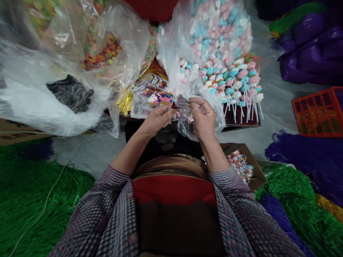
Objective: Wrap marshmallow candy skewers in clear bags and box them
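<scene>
Just past my lap, at the near edge of the table, my left hand (pixel 160 119) and my right hand (pixel 204 116) face each other. Between them is a small clear plastic bag (pixel 183 113), pinched by the thumb and fingers of each hand. What the bag contains is too blurred to make out. Beyond my left hand lie flat printed packets (pixel 161 99) and a bundle of gold twist ties (pixel 125 100). To the right of my right hand, marshmallow lollipops (pixel 238 82) in pink, white and blue are piled with their white sticks towards me.
Large clear bags hold ring-shaped candies (pixel 103 51) and loose marshmallows (pixel 222 28). A cardboard box (pixel 258 171) of wrapped sweets stands below right, near an orange crate (pixel 318 110). Green strands (pixel 40 200) and purple strands (pixel 308 160) heap on the floor. A pale cord (pixel 50 192) runs at left.
</scene>
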`<state>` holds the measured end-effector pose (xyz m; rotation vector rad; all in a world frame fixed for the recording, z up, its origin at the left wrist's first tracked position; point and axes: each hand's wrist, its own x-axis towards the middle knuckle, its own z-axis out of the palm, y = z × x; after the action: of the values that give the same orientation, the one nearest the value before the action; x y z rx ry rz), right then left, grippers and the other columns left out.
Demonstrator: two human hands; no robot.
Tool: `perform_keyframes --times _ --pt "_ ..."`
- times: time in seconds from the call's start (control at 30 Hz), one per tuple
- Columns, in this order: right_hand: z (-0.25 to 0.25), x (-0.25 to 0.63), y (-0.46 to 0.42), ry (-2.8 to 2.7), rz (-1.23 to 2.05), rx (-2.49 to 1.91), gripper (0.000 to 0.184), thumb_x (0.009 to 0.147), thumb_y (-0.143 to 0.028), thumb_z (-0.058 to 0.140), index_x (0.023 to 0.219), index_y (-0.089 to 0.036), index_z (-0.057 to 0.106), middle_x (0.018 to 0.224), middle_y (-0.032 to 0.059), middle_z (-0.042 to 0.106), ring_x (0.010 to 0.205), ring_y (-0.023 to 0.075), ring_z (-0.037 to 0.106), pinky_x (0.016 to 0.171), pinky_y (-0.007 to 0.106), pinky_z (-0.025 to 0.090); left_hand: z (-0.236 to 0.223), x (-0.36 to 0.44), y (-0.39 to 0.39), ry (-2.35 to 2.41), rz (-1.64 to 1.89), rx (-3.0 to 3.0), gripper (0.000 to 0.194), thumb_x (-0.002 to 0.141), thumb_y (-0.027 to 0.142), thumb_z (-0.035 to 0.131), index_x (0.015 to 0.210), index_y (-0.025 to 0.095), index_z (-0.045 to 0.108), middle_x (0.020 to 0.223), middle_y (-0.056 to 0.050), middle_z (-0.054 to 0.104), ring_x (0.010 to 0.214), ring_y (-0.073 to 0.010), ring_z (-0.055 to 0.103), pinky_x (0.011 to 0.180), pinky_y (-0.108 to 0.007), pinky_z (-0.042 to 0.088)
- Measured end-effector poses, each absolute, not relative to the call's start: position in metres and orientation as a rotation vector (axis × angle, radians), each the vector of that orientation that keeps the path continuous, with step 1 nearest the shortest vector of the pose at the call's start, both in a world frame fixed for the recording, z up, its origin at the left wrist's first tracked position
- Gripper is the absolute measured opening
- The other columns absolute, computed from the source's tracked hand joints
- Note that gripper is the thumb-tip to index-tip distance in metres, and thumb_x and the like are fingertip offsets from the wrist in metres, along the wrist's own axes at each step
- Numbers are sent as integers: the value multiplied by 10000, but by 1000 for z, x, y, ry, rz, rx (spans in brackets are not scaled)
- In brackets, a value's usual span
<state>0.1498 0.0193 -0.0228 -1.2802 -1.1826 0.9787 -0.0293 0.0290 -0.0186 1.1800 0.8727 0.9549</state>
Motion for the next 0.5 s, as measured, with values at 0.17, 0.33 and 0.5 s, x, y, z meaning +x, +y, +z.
perform_keyframes --times 0.17,0.33,0.5 --pt "-18 155 17 -1277 1037 -1273 513 868 -721 652 1086 -265 744 985 20 749 827 169 692 718 332 618 -23 -28 30 1032 981 1142 534 911 656 651 650 205 532 462 80 389 400 -56 384 485 -231 384" --pt "-12 162 17 -1230 1053 -1271 434 778 -629 796 982 -246 783 856 3 772 733 164 696 732 336 609 -10 -31 27 873 943 1160 549 752 727 773 822 207 611 642 45 591 512 -85 560 496 -221 463" --pt "-7 153 17 -1238 945 -1302 336 845 -554 732 916 -234 801 833 14 795 727 169 702 736 321 592 -6 -31 25 897 882 1155 525 711 672 834 776 197 619 620 60 560 455 -60 494 455 -203 411"
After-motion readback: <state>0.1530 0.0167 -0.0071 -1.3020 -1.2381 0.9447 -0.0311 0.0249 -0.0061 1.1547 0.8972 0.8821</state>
